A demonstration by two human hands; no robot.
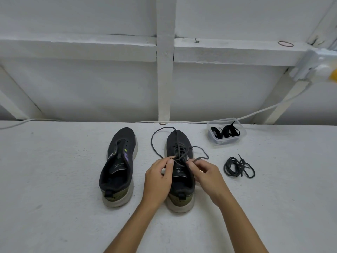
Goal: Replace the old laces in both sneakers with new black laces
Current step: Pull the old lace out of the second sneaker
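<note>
Your left hand (160, 177) and right hand (204, 173) each pinch an end of the lace (155, 143) over the right sneaker (179, 143), unlaced left sneaker (118, 161) left of your grip, pulled lace (238, 167) and tub (226, 131) of new laces (227, 132) to its right.

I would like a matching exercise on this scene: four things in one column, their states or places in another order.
Things:
1. left sneaker
2. right sneaker
3. plastic box
4. loose lace

States:
A. holds black laces
B. has no lace
C. lies bundled on the table
D. lace pinched by left hand and right hand

Pairs: 1-B, 2-D, 3-A, 4-C
</note>
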